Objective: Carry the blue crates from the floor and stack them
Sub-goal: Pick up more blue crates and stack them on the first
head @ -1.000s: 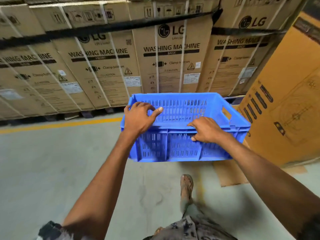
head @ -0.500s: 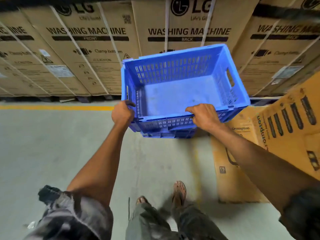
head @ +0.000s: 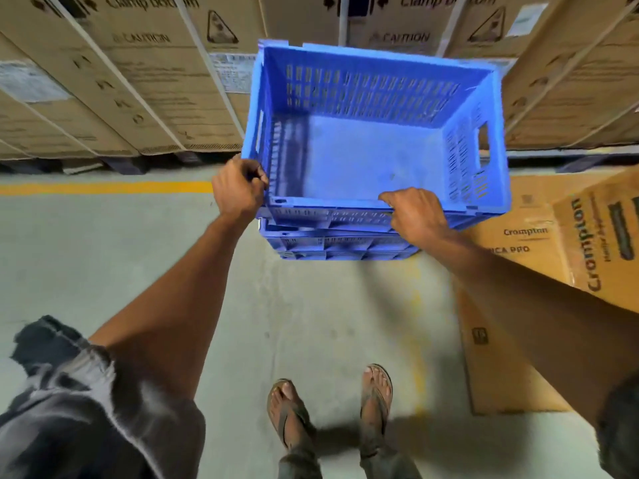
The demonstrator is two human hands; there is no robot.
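An empty blue slatted crate (head: 366, 157) sits straight ahead of me, its open top facing up, on top of another blue crate (head: 339, 245) whose near wall shows just below it. My left hand (head: 238, 190) is curled around the near left corner of the upper crate's rim. My right hand (head: 416, 212) grips the near rim toward the right. The lower crate rests on the grey concrete floor; most of it is hidden under the upper one.
Tall washing-machine cartons (head: 138, 81) on pallets line the far side, right behind the crates. Brown Crompton cartons (head: 587, 243) stand at the right, with flattened cardboard (head: 498, 357) on the floor. A yellow floor line (head: 103, 188) runs at the left. My sandalled feet (head: 332, 409) stand below.
The crate in my hands has come down and forward onto the lower crate. My view has tilted further down, and both hands have kept their hold on the near rim.
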